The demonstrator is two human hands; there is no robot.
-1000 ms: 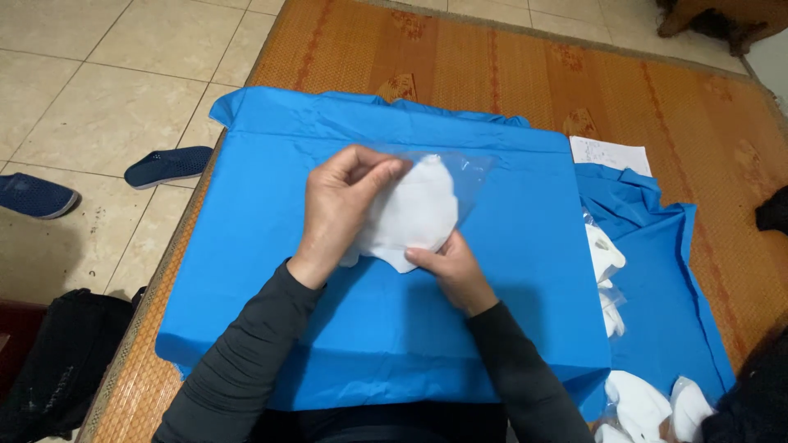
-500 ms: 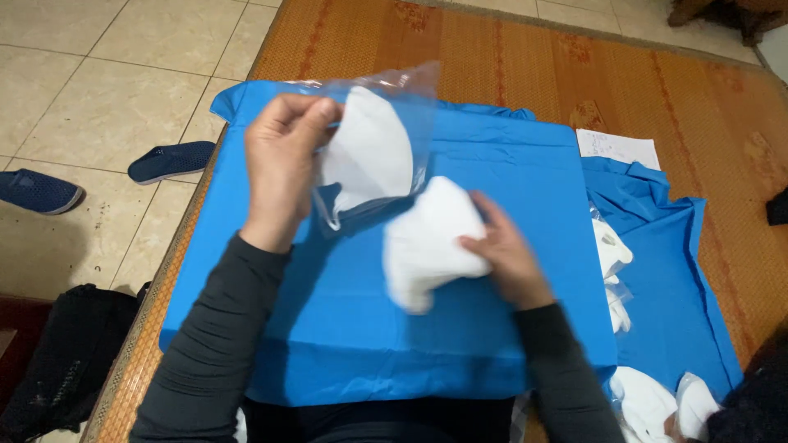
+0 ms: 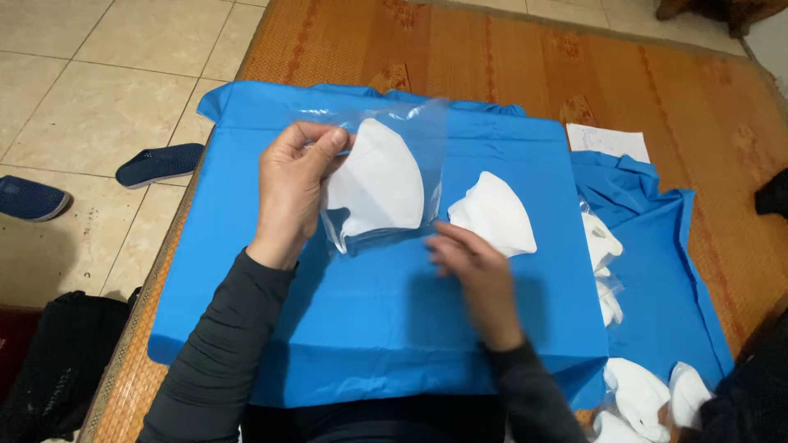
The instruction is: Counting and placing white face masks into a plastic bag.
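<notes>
At the far left of the frame two dark blue slippers (image 3: 156,163) lie on the tiled floor, unchanged from the earlier frames, and a black bag (image 3: 61,361) sits at the lower left. The blue cloth (image 3: 369,328) covers the work surface at centre, spread over a woven orange mat (image 3: 525,66).

The left hand (image 3: 294,190) is closed in a pinch on the upper left edge of a clear plastic bag (image 3: 386,180), thumb on the near face, fingers behind. The bag is held up off the cloth, left of centre, and contains one white moulded cup (image 3: 379,184). Half a second ago the bag was raised higher and further left; it is now lower and nearer the frame centre.

A second white cup (image 3: 494,215) now lies on the blue cloth, just right of the bag. Half a second ago the right hand gripped it; one second ago both cups lay together under both hands.

The right hand (image 3: 469,267) is now open, fingers extended and slightly blurred, holding nothing. Its fingertips lie just beside the lower left edge of the loose cup; contact cannot be confirmed.

At the right, a white paper sheet (image 3: 607,141) lies at the cloth's edge, and further white cups in bags (image 3: 644,394) lie at the lower right.
</notes>
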